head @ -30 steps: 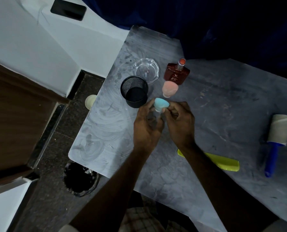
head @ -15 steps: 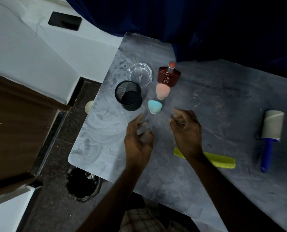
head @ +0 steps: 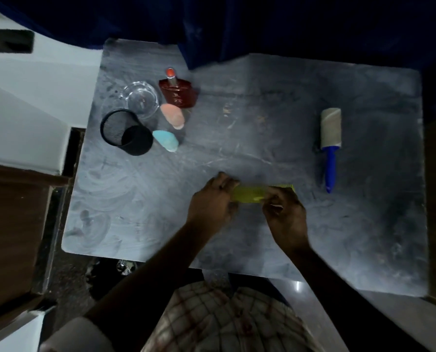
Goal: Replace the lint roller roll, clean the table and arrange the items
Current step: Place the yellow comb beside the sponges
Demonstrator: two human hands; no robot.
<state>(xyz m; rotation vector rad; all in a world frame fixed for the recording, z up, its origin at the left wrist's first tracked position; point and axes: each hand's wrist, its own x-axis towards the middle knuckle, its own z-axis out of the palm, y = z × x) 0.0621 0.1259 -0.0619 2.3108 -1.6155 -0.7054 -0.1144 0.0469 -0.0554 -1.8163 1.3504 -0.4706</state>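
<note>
Holds the comb [head: 250, 194] low at centre frame with both hands: pinches its left end in the curled fingers of the left hand [head: 211, 201], and clasps its right part in the right hand [head: 285, 214], fingers bent round it, with only a yellow corner poking out past the knuckles. Cannot tell whether lifted or lying flat on the table [head: 262, 250]. Reads as the arranging stage, judging by the layout. Up at left of frame, finds a tidy cluster, seemingly placed already: blue sponge [head: 166, 141] just beside the cup [head: 126, 133], pink sponge [head: 173, 115] above it, dish [head: 142, 97] and bottle [head: 178, 94] behind. Leaves the comb to be put away, probably in or by that cluster. At right of frame, well apart from the hands, finds the roller [head: 330, 130] lying flat, blue handle pointing down-frame, with a dull grey-brown roll on it; cannot tell whether fresh or spent, so cannot call the swap done. Looks only partly cleaned: pale wipe swirls at lower left, yet specks [head: 228, 111] at upper centre. As for writing, makes out a faint pale mark on the bottle's front, too blurred to read; nothing legible elsewhere.
</note>
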